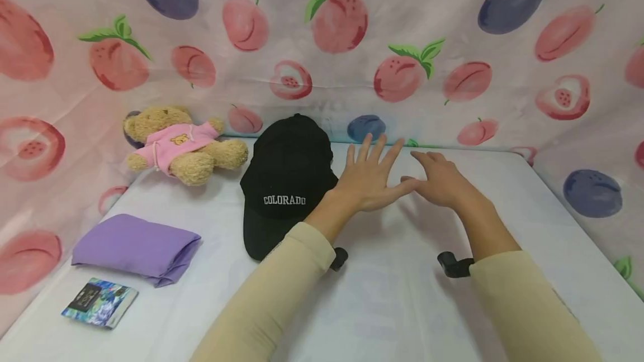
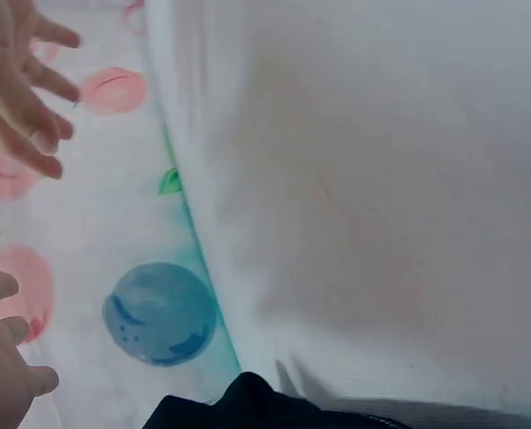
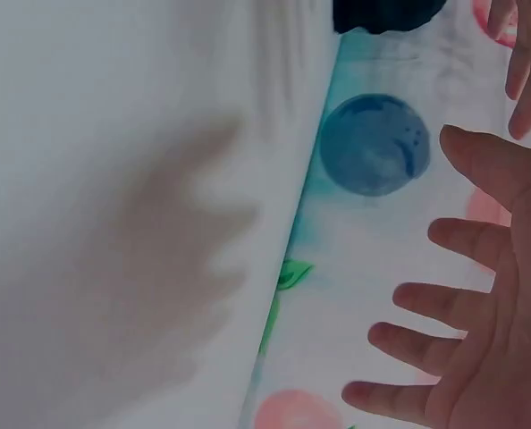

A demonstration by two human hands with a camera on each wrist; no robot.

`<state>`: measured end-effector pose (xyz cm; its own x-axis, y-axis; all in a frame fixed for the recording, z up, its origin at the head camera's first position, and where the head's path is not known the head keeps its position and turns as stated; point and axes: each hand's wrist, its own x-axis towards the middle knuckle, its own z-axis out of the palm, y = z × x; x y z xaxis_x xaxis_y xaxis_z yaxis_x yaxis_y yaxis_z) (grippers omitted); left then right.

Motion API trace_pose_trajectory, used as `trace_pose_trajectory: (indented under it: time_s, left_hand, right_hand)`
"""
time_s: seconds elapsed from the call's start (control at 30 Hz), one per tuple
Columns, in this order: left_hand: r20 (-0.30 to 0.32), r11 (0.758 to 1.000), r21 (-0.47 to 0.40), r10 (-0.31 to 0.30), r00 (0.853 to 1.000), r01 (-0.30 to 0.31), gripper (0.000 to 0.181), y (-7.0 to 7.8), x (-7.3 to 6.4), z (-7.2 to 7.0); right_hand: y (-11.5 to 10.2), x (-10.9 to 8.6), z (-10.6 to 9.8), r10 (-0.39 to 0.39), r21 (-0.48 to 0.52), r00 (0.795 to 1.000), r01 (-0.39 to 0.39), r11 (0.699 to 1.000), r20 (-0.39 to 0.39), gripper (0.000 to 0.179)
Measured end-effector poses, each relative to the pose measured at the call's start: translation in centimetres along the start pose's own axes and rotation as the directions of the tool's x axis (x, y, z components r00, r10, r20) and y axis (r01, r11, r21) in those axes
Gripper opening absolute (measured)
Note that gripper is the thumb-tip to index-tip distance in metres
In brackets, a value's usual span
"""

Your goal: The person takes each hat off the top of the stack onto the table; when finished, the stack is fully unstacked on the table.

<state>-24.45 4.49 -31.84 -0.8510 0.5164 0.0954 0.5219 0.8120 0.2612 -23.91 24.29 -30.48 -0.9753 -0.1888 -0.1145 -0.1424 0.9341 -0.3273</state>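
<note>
My left hand (image 1: 369, 180) is held over the table with its fingers spread and nothing in it. Just to its left lies a black cap (image 1: 289, 166) lettered COLORADO, its brim toward me; the left wrist overlaps the cap's edge in the head view. Facing it, my right hand (image 1: 440, 180) hovers at the same height, fingers extended and empty. The two thumbs meet or overlap in the head view. In the right wrist view the right hand (image 3: 480, 313) shows its fingers straight and apart, with its shadow falling on the white cloth (image 3: 96, 179).
A teddy bear (image 1: 178, 147) in a pink hoodie lies at the back left. Nearer me are a folded purple cloth (image 1: 133, 244) and a small blue floral packet (image 1: 100, 301). Fruit-printed fabric (image 1: 302, 27) hangs behind the white-covered table (image 1: 382, 306). Black wrist-camera mounts show beneath both wrists.
</note>
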Motion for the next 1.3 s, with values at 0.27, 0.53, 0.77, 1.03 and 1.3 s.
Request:
trace_pose_trajectory:
  time_s: [0.27, 0.53, 0.77, 1.03, 1.3]
  left_hand:
    - [-0.086, 0.995, -0.096, -0.001, 0.996, -0.007, 0.087, -0.6, -1.8, -1.3]
    - [-0.173, 0.977, -0.210, 0.000, 0.985, -0.037, 0.084, -1.5, -3.8, -2.3]
    - [-0.182, 0.958, -0.280, 0.009, 0.983, -0.061, 0.084, -2.0, -5.6, -2.7]
    - [-0.191, 0.942, -0.329, 0.001, 0.982, -0.065, 0.086, -2.3, -7.3, -2.9]
    - [-0.230, 0.943, -0.326, -0.020, 0.973, -0.058, 0.089, -2.7, -8.6, -3.7]
  right_hand:
    - [-1.4, -0.4, 0.1, -0.085, 0.089, 0.993, 0.092, 0.992, -0.079, 0.070]
    - [-2.8, -0.6, 0.7, -0.084, 0.234, 0.982, 0.123, 0.965, -0.168, 0.068]
    - [-4.0, -0.7, 1.3, -0.076, 0.337, 0.978, 0.139, 0.931, -0.192, 0.063]
    - [-5.1, -0.4, 2.2, -0.122, 0.403, 0.964, 0.213, 0.890, -0.238, 0.060]
    - [-6.7, -0.1, 2.9, -0.127, 0.485, 0.953, 0.251, 0.837, -0.274, 0.057]
